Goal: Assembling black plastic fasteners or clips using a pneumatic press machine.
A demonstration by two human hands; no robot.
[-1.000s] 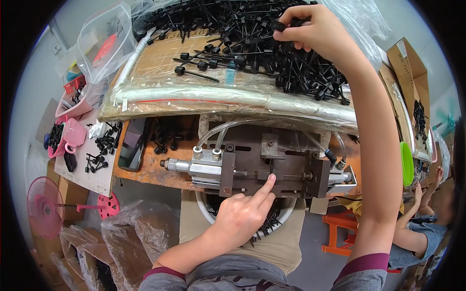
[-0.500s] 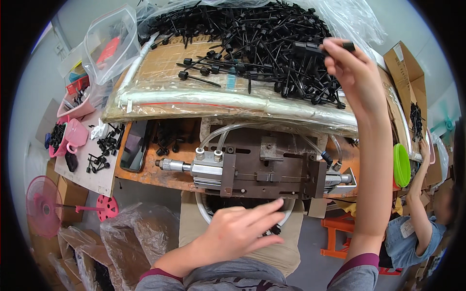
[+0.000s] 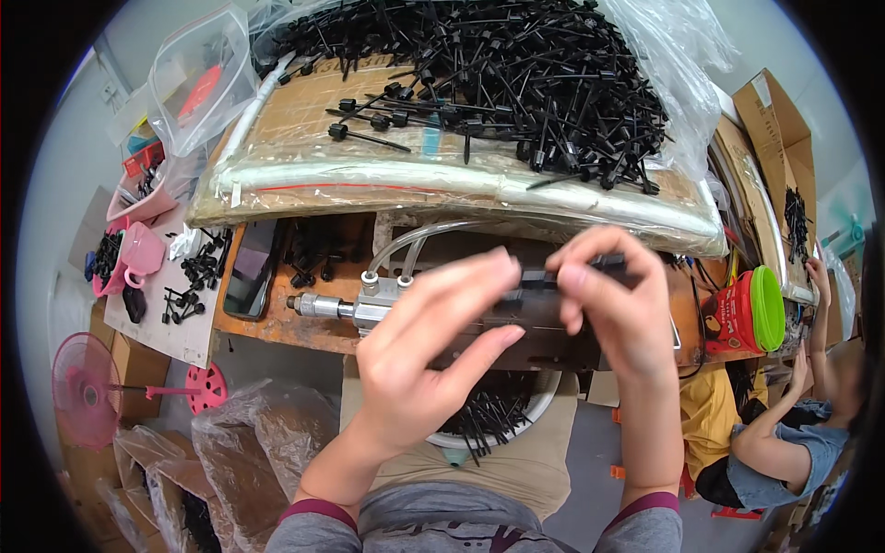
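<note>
Over the dark metal fixture [image 3: 516, 346], my two hands face each other. My right hand [image 3: 619, 300] is closed, thumb and fingers pinched round a small black plastic part [image 3: 535, 286], which is blurred and partly hidden. To its left, my left hand [image 3: 415, 359] has its thumb and fingers apart, with nothing seen in it; its fingertips are close to the part. The fixture is mostly covered by my hands, but its silver air cylinder [image 3: 373, 309] shows on the left. Beyond it lies a large heap of black plastic parts [image 3: 516, 83] with thin stems and ribbed heads.
A white tub [image 3: 544, 415] of stemmed black parts is below the fixture. A phone [image 3: 252, 272] lies at left, near pink containers [image 3: 143, 253]. A red bucket [image 3: 728, 318] with a green rim stands at right. Another person [image 3: 784, 442] works at far right; a pink fan [image 3: 85, 382] stands left.
My right hand has come down from the heap to above the fixture with a black part. My left hand has risen toward it, spreading its thumb and fingers. The person at right has shifted their arms.
</note>
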